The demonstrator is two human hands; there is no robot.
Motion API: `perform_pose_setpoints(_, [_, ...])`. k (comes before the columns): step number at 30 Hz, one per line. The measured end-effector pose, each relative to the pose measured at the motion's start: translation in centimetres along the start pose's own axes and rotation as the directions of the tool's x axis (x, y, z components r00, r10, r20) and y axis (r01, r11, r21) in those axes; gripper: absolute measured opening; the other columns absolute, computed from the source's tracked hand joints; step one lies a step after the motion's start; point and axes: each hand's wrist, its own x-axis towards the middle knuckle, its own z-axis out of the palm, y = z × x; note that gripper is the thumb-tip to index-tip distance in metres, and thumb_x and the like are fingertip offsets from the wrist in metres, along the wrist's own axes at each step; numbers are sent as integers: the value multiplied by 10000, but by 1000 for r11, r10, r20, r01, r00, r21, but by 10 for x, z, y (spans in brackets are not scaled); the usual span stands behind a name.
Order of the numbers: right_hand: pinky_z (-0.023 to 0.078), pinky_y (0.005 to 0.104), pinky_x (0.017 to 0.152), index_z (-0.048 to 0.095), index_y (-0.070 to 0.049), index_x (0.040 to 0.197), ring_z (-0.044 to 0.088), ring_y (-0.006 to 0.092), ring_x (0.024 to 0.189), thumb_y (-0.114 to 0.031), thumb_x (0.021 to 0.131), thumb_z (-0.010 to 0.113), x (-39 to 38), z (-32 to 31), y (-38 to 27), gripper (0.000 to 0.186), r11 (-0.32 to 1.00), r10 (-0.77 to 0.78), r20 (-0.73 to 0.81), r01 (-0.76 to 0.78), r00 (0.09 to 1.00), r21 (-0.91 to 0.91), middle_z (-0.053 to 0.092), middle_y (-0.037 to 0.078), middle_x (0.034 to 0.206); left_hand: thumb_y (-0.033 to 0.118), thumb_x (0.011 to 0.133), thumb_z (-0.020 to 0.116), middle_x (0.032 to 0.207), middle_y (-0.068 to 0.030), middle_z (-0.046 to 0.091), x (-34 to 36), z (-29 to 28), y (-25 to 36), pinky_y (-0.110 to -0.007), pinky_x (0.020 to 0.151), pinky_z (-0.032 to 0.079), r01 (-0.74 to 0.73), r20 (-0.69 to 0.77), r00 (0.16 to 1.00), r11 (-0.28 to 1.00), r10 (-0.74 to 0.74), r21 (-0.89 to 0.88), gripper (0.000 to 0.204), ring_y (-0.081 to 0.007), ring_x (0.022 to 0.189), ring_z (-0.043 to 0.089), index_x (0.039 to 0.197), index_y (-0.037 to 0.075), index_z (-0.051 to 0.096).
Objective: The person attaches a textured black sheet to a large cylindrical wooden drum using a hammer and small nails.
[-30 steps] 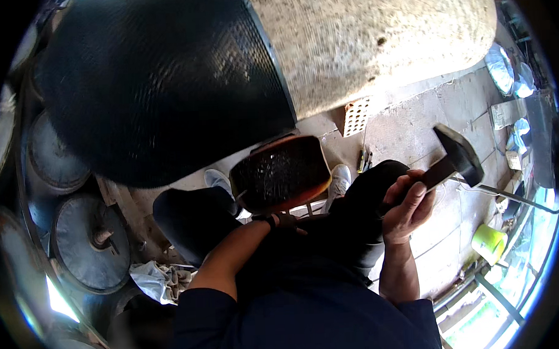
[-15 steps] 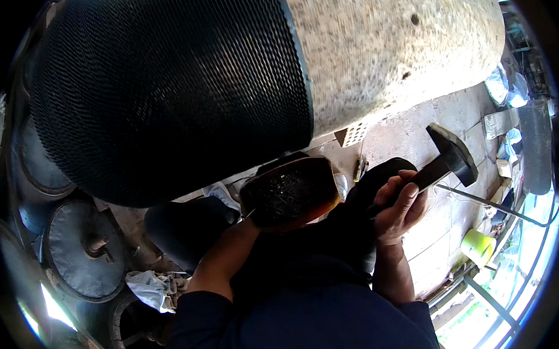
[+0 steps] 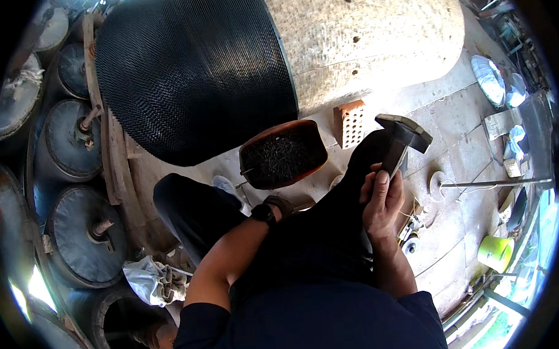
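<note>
My right hand [image 3: 383, 203] is wrapped round the handle of a hammer [image 3: 405, 133], its dark steel head raised above my right knee. My left hand [image 3: 283, 205] is near my left thigh, just below a reddish-brown tub [image 3: 317, 152]; a dark watch is on that wrist. Its fingers are mostly hidden, so its grip is unclear. Inside the tub lie many thin dark nails [image 3: 281, 157]. Beyond it is a large drum, its left part covered with a black ridged sheet [image 3: 196, 73] and its right part bare, pale and speckled [image 3: 373, 48].
A perforated brick [image 3: 351, 126] is on the tiled floor beside the drum. Several round drums [image 3: 88, 236] line the left side, with a crumpled pale cloth [image 3: 149, 280] near them. On the right are a metal rod [image 3: 495, 183] and a yellow-green bucket [image 3: 496, 253].
The view has shifted, so the drum and tub sit higher in the picture. My left hand has moved from the tub's edge to below it. The hammer stays in my right hand, more upright.
</note>
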Motion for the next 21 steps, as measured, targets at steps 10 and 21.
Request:
perform_pose_setpoints(10, [332,193,446,567,-32,1095,428,38,498,-342,1082,483,-62,-15,-13,321,993,-9,-94,-2,996,-122,528,-21,705,430,843,671,1082,-159,734,-39,15,1,-485,904,542,-29,-252,968,997,10,-73,416,-365,1033,690,1082,96,733])
perform_pose_setpoints(21, [343,209,431,543,-38,1064,421,52,476,-371,1086,465,-82,10,-24,342,997,33,-100,-41,994,-72,499,-11,675,397,919,619,1117,-196,701,-99,-36,20,-476,914,514,-85,-271,962,976,28,-201,397,-373,1072,663,1154,80,667])
